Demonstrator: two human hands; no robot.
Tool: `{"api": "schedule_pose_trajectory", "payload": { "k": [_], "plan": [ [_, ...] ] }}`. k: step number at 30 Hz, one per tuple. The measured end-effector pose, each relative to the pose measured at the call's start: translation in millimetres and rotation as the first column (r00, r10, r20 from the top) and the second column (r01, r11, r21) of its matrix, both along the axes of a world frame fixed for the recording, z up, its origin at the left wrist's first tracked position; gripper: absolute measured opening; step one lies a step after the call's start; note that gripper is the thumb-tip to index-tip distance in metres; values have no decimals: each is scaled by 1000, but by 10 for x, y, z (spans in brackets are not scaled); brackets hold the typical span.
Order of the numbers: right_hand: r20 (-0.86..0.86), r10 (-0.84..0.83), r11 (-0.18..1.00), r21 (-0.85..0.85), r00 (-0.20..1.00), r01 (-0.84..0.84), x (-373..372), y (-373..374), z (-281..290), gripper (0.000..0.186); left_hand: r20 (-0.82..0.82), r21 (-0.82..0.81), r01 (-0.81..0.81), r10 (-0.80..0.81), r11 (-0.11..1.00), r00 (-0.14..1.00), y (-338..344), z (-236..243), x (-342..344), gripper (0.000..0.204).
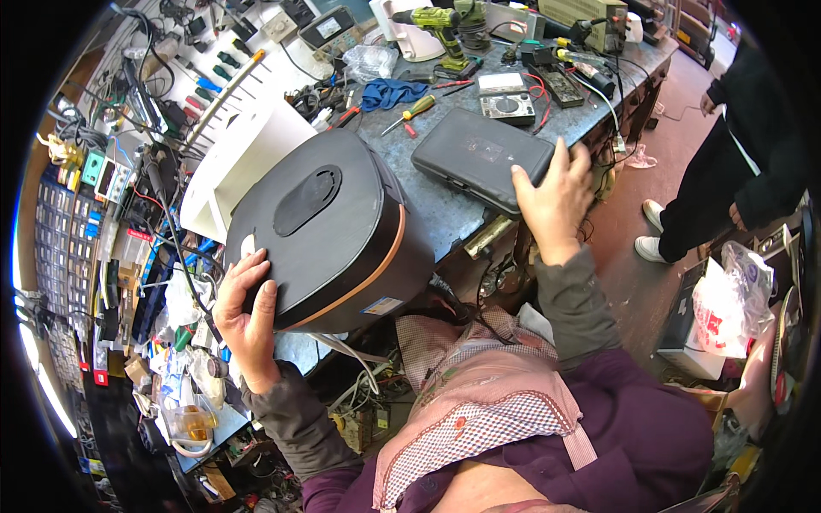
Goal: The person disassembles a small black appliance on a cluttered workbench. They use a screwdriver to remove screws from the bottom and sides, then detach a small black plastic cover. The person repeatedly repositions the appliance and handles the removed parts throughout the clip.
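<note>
A large black rounded appliance (316, 239), with an oval recessed panel on top and a copper-coloured band, leans at the bench's front edge. My left hand (248, 308) grips its left side, fingers curled over the top edge. At the right, a flat black hard case (479, 154) lies shut on the bench. My right hand (556, 197) holds its right end, thumb on the lid and fingers at the edge. A white box-like piece (244, 162) stands just behind the appliance.
The blue worn bench (398, 158) carries a multimeter (505, 107), screwdriver (415, 111), blue cloth (393, 94) and drill (440, 34). Small-part drawers (56, 239) and cables crowd the left. Another person (701, 188) stands on the right, near plastic bags (727, 299).
</note>
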State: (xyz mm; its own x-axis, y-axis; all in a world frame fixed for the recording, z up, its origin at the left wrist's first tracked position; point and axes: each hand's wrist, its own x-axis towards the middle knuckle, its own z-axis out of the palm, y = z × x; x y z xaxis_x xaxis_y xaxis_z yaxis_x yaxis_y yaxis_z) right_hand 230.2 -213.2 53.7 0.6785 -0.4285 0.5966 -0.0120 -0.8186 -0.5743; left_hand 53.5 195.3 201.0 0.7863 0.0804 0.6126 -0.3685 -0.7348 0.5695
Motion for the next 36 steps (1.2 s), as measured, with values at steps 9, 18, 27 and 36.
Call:
{"api": "schedule_pose_trajectory", "payload": {
  "k": [9,18,27,36],
  "plan": [
    [-567,610,497,-271,553,-825,1278,1475,1183,37,49,33,-89,87,995,995,14,32,-123,20],
    [-619,599,396,-323,508,-860,2527,2424,-86,37,55,86,-89,85,992,995,23,17,-26,17],
    [-224,822,517,-88,523,-851,1437,1543,660,36,57,15,-41,40,999,998,14,-16,54,18],
    [145,843,529,-48,518,-847,-30,531,-193,31,43,-52,25,-23,998,999,108,-59,138,19]
  ]
}}
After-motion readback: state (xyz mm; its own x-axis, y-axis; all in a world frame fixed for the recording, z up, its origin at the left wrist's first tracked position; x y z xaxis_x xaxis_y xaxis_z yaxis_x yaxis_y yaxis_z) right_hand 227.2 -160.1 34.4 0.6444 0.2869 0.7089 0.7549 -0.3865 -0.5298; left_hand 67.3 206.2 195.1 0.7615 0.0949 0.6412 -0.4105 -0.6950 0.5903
